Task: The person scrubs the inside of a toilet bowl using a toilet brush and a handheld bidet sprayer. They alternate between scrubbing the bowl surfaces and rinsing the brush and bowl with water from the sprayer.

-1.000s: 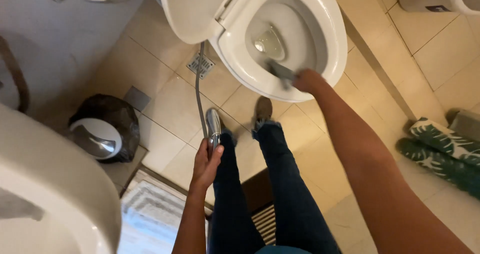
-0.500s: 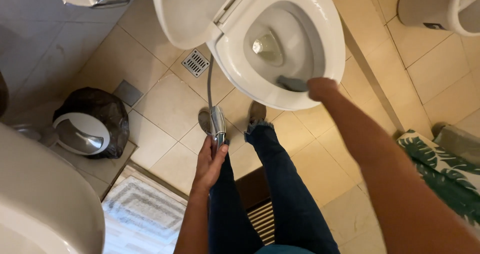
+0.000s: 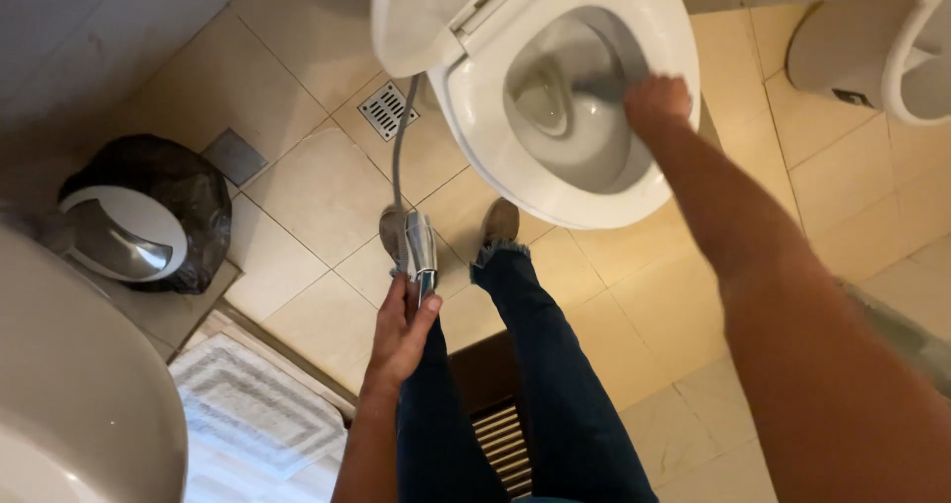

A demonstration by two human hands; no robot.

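A white toilet (image 3: 475, 156) stands open ahead of me, seat down and lid up. My right hand (image 3: 656, 102) reaches over the bowl's right rim, closed on a dark brush handle that is blurred inside the bowl. My left hand (image 3: 401, 330) grips a chrome spray nozzle (image 3: 420, 245) above the floor, in front of the toilet. Its grey hose (image 3: 399, 156) runs up past the toilet's left side. My legs in dark jeans stand on beige tiles below.
A bin with a black bag and swing lid (image 3: 134, 216) sits at left. A floor drain (image 3: 386, 110) lies beside the toilet. A white basin edge (image 3: 79, 384) fills the lower left, a pale mat (image 3: 253, 414) below it. Another white bin (image 3: 872, 57) stands at top right.
The view has shifted left and closer, so the toilet sits more to the right. My right hand has moved from the bowl's near rim toward its right rim. My left hand keeps hold of the nozzle.
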